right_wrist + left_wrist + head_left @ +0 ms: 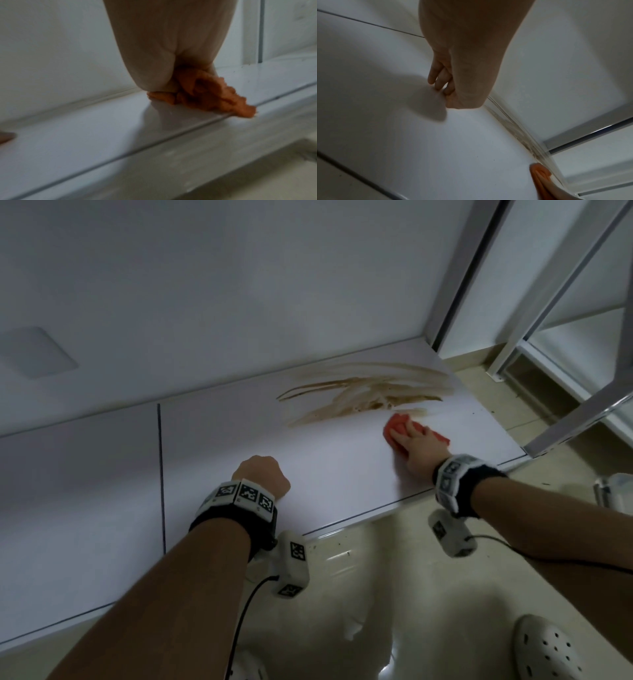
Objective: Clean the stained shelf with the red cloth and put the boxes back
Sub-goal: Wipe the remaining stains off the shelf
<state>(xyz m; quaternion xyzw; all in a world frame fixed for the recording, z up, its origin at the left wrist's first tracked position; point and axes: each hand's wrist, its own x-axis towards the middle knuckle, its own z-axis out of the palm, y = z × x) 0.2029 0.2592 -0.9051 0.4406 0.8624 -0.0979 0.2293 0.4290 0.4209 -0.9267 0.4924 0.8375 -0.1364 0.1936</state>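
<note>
Red cloth point(397, 429) (bunched) lies under right hand point(416, 448).

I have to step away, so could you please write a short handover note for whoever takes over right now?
Right hand presses the crumpled red cloth on the white shelf board, just in front of the brown streaky stain.
Left hand is fisted, empty, resting on the shelf.
Done: cloth is at the stain.
Left: the smeared stain needs wiping; boxes are out of view and not yet returned.
</note>
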